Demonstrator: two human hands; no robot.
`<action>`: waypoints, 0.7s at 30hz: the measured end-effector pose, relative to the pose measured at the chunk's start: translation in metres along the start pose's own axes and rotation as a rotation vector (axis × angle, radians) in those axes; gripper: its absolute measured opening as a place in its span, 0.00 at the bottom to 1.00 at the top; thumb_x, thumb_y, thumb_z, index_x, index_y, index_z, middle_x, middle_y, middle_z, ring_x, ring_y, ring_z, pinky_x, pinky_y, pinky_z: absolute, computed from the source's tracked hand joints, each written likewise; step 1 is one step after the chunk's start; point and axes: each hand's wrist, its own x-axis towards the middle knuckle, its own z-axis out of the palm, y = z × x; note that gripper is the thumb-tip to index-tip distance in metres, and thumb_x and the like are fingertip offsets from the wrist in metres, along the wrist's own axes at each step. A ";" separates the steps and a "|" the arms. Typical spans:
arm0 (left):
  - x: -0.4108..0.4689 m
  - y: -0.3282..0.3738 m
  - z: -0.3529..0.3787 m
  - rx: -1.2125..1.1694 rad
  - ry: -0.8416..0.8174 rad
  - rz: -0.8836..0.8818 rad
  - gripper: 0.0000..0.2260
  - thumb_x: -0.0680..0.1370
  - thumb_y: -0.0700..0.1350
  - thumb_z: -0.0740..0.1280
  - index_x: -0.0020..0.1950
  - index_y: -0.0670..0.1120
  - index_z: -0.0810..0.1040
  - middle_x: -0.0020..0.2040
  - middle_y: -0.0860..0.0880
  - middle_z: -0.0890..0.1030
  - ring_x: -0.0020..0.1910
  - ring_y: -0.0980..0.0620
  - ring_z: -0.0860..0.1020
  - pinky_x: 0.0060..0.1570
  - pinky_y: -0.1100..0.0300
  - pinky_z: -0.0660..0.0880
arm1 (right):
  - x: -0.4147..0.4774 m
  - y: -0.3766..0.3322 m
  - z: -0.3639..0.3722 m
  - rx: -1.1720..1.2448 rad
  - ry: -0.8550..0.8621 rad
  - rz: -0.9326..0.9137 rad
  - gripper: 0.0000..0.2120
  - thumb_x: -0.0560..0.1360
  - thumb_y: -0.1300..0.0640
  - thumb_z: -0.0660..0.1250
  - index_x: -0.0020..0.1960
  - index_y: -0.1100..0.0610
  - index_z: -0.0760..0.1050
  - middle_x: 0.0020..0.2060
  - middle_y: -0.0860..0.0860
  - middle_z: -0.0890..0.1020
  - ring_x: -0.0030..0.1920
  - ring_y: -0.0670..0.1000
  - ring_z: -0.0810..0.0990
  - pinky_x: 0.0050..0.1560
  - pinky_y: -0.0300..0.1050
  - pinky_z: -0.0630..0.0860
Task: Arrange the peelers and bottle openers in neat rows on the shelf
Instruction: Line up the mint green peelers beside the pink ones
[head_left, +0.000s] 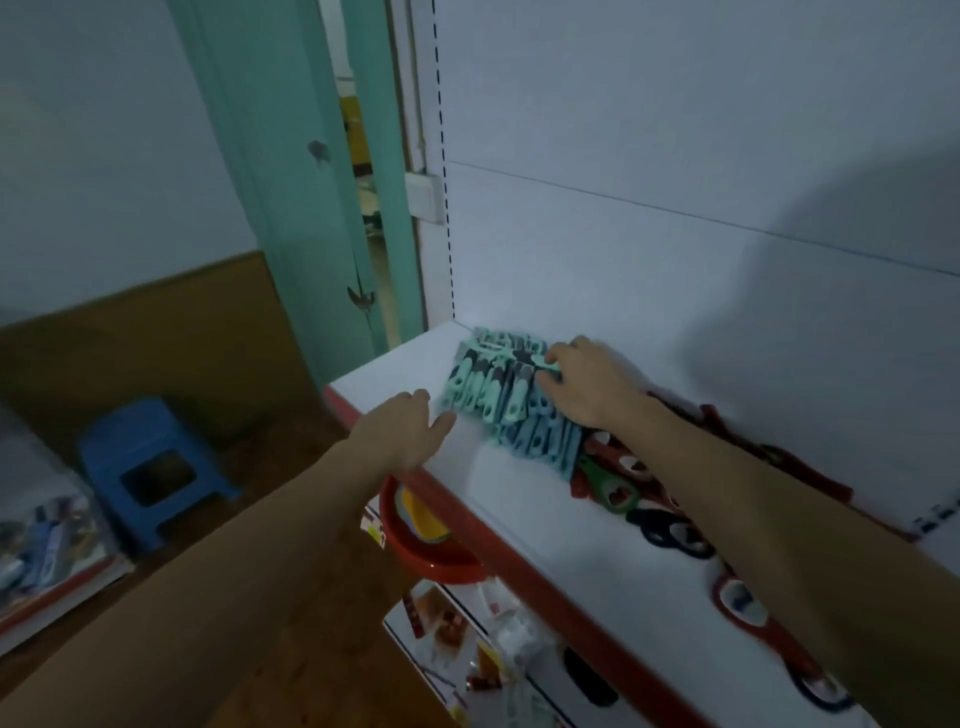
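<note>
head view: right hand (587, 382) pinches a peeler (546, 365); set it straight, tight beside the row (483, 397). left hand (410, 431), fingers wide, rests on the shelf (519, 499).

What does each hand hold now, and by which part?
The right hand pinches a mint peeler by one end; blur hides which end. The left hand holds nothing, open by the shelf edge.
</note>
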 end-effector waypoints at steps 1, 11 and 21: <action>0.019 -0.001 -0.001 -0.030 -0.001 -0.009 0.31 0.84 0.63 0.53 0.75 0.40 0.65 0.69 0.38 0.74 0.65 0.39 0.75 0.63 0.45 0.73 | 0.010 -0.001 0.005 -0.001 0.020 0.013 0.21 0.83 0.45 0.58 0.69 0.58 0.73 0.63 0.58 0.74 0.62 0.59 0.74 0.62 0.55 0.74; 0.165 0.009 0.013 -0.180 -0.096 -0.016 0.45 0.72 0.73 0.65 0.77 0.45 0.58 0.71 0.37 0.68 0.69 0.36 0.70 0.63 0.43 0.73 | 0.084 -0.012 0.049 -0.082 0.050 0.197 0.08 0.80 0.57 0.65 0.54 0.61 0.74 0.50 0.57 0.80 0.49 0.59 0.79 0.47 0.50 0.77; 0.204 0.000 0.016 -0.337 -0.235 0.207 0.52 0.61 0.64 0.76 0.78 0.52 0.55 0.66 0.40 0.65 0.68 0.36 0.68 0.64 0.42 0.72 | 0.092 -0.043 0.047 0.058 -0.081 0.585 0.26 0.71 0.39 0.75 0.55 0.59 0.74 0.47 0.54 0.80 0.48 0.55 0.79 0.49 0.51 0.81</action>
